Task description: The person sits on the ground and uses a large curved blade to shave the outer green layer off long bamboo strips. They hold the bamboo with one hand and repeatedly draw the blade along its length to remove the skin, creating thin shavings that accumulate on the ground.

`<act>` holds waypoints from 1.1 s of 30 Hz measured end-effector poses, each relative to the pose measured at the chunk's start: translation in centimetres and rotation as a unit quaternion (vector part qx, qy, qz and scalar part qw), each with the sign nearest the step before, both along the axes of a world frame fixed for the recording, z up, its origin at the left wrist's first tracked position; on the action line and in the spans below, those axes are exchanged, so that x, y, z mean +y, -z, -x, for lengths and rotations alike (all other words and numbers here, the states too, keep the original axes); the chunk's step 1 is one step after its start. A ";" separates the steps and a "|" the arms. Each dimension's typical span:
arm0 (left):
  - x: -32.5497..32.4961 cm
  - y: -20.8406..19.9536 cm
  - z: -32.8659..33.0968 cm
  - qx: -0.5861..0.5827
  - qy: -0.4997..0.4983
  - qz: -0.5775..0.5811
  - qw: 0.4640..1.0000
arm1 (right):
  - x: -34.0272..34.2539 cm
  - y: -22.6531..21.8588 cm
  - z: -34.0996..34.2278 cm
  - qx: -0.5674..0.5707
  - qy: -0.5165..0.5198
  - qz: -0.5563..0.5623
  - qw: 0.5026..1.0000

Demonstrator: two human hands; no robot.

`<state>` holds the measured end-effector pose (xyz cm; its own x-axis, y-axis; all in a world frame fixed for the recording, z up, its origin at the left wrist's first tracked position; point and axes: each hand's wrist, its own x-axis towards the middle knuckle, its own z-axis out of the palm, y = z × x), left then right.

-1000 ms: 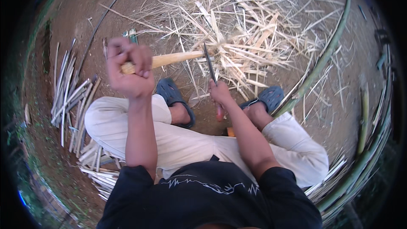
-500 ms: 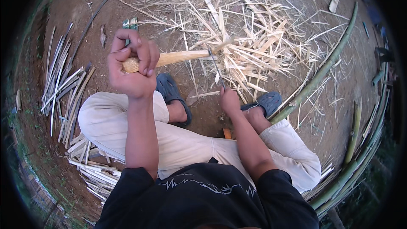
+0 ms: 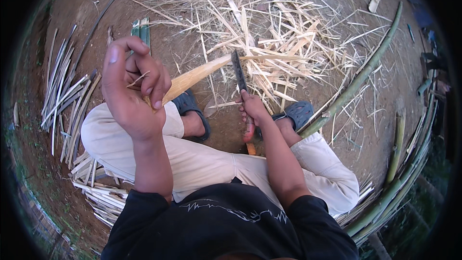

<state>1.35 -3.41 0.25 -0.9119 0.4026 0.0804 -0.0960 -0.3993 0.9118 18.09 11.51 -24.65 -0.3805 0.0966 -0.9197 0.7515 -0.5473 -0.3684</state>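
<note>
The half-curled left hand (image 3: 135, 85) holds a pale-yellow, tapering wood-like piece (image 3: 198, 75), seemingly bracing it aslant between the hands, so the right hand's (image 3: 252, 107) gripped dark-bladed, red-handled knife (image 3: 238, 73) can bear on its far end (thin, pale, split strips (image 3: 288, 62) lie beyond).
</note>
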 end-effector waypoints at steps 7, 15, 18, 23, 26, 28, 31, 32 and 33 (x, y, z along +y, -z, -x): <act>1.1 -0.1 0.3 0.039 -0.119 0.131 0.984 | -3.9 -3.2 0.6 0.117 -0.227 -0.454 0.854; 0.5 0.7 1.7 0.109 -0.155 0.246 0.951 | -2.7 4.5 -2.0 -0.001 -0.222 -0.403 0.888; 0.3 0.2 2.2 0.136 -0.184 0.325 0.918 | -3.3 -1.1 0.5 0.068 -0.197 -0.450 0.869; -0.3 0.6 1.2 0.208 -0.250 0.389 0.862 | -4.8 -12.8 2.3 0.278 -0.243 -0.449 0.813; -0.1 1.2 1.4 0.319 -0.321 0.380 0.807 | -6.0 -17.3 2.4 0.361 -0.231 -0.489 0.760; 0.3 1.3 0.9 0.324 -0.321 0.353 0.817 | -6.3 -18.3 2.3 0.403 -0.218 -0.509 0.728; 0.3 1.3 0.5 0.378 -0.371 0.355 0.770 | -6.1 -17.2 2.3 0.382 -0.204 -0.503 0.748; 0.3 1.3 0.6 0.403 -0.359 0.341 0.770 | -6.0 -15.8 2.1 0.364 -0.219 -0.493 0.759; 0.4 1.3 0.5 0.390 -0.333 0.348 0.785 | -5.7 -13.8 1.7 0.345 -0.233 -0.485 0.770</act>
<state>0.81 -3.02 -1.00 -0.7212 0.0525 0.6907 0.6189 0.4967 0.6085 16.38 5.80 -10.88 -0.9464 0.3161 -0.0656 0.2264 0.5050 -0.8329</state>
